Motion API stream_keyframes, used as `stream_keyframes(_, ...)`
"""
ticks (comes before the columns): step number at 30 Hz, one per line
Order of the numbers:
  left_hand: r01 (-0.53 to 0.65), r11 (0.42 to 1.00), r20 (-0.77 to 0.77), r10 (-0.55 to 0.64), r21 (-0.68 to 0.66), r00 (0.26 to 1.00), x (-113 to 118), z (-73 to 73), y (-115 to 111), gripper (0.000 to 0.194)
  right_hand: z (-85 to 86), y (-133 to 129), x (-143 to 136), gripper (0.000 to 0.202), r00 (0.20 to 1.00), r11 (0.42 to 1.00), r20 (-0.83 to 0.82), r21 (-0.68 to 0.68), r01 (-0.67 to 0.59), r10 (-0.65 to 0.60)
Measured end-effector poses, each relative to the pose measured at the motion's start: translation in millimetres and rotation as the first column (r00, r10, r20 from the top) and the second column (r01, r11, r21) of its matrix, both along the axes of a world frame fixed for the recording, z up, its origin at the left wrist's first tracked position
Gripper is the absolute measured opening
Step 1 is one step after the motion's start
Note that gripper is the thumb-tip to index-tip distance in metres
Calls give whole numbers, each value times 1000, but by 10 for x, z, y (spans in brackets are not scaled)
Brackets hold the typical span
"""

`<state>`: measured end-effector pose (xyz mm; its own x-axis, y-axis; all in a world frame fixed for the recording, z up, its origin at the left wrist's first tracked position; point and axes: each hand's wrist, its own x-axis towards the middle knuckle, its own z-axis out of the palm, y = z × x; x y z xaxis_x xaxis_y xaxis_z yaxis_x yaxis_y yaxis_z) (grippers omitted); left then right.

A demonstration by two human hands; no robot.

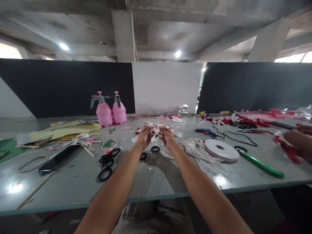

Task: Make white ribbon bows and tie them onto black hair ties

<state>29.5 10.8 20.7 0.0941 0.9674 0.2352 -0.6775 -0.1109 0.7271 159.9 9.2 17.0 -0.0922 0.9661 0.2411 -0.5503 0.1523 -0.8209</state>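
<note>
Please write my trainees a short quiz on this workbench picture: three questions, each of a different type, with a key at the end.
1. Count: how many pink spray bottles stand on the table?

2. Choose: what do the left hand and the right hand hold between them?
A) the black phone
B) white ribbon
C) the green-handled tool

3. True or false: the white roll lies to the right of the right hand.

Key: 1: two. 2: B. 3: true.
</note>
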Motion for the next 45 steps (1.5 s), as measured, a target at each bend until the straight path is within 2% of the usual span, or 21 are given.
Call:
stream_keyframes(4, 20, 999, 23, -19, -32, 1000, -32, 4, -5, 32, -2, -17, 17, 40, 999, 1000, -46, -21, 16, -17)
stream_keyframes(7, 17, 999, -31, -19, -41, 999, -37, -3, 5, 37, 19, -42, -4, 38, 996, 996, -8, 18, 87, -87)
stream_keyframes(11, -159, 987, -221, 163, 32, 962, -3, -24, 32, 40, 7, -9, -61, 35, 968, 968, 120, 149, 201, -220)
stream_keyframes(15, -283, 946, -370, 322, 157, 872, 2, -43, 61, 38, -45, 47, -89, 32, 912, 935, 282, 277, 221, -299)
stream_keyframes(17, -320, 926, -418, 376, 200, 827, -11, -61, 75, 36, -58, 53, -87, 30, 854, 892, 345, 372, 256, -389)
stream_keyframes(20, -327, 886, -492, 457, 330, 741, -26, -95, 77, 40, -56, 47, -79, 26, 781, 809, 344, 490, 324, -521)
stream_keyframes(21, -305, 868, -520, 482, 392, 705, -28, -103, 68, 42, -54, 45, -78, 27, 783, 814, 343, 480, 328, -518)
stream_keyframes(24, -181, 817, -601, 534, 547, 595, -35, -115, 10, 46, -58, 47, -80, 34, 860, 916, 361, 310, 254, -360)
stream_keyframes(26, -113, 800, -638, 547, 590, 542, -47, -114, -29, 48, -68, 57, -81, 38, 906, 961, 341, 201, 191, -251)
stream_keyframes(28, -81, 792, -658, 556, 605, 508, -65, -118, -41, 49, -78, 75, -76, 38, 925, 975, 321, 159, 158, -202)
stream_keyframes(30, -77, 799, -665, 545, 596, 511, -79, -132, -17, 49, -89, 101, -65, 35, 926, 972, 309, 158, 174, -216)
stream_keyframes(35, -116, 840, -632, 482, 530, 607, -66, -168, 64, 50, -136, 178, -50, 28, 895, 930, 271, 204, 306, -354)
stream_keyframes(40, -156, 779, -597, 578, 607, 556, -60, -128, -29, 41, -184, 181, -88, 27, 888, 925, 259, 105, 364, -379)
stream_keyframes(45, -137, 753, -611, 614, 644, 500, -92, -93, -79, 32, -170, 130, -78, 26, 916, 966, 308, 64, 250, -257)
